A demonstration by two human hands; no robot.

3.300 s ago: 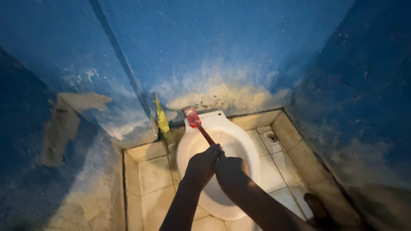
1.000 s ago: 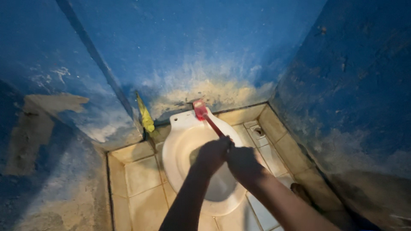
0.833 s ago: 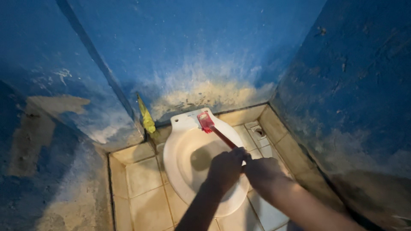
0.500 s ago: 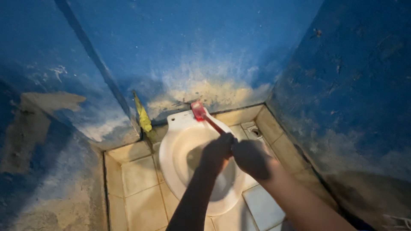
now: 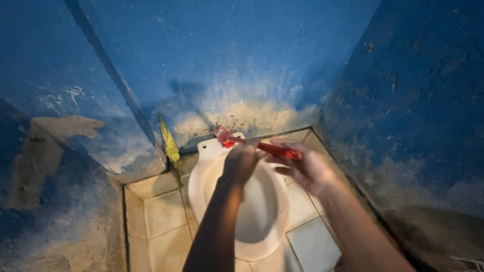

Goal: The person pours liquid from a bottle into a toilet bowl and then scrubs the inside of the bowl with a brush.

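Red plastic is what you have in both hands: a long-handled brush [image 5: 254, 145], lying nearly level above the far rim of the white toilet bowl [image 5: 242, 201]. Your left hand [image 5: 241, 161] is curled round the middle of the handle; your right hand [image 5: 305, 168] has the near end lying across loosely spread fingers, more a cradle than a clamp. The brush head sits at the far left end, just over the back of the bowl, close to the blue wall [image 5: 227, 50].

Risk, in my judgement: the right hand's slack hold could let the handle roll or slip, dropping the brush into the bowl or onto the tiled floor [image 5: 161, 211]. The floor's sheen suggests it may be wet, so footing is a second concern. With the head this close to the wall, a hard stroke could strike the flaking plaster.

No packages, labels or signs show. The only loose item is a yellow rag or wrapper [image 5: 170, 143], a narrow upright strip in the far left corner, where wall meets floor; which of the two I cannot tell.
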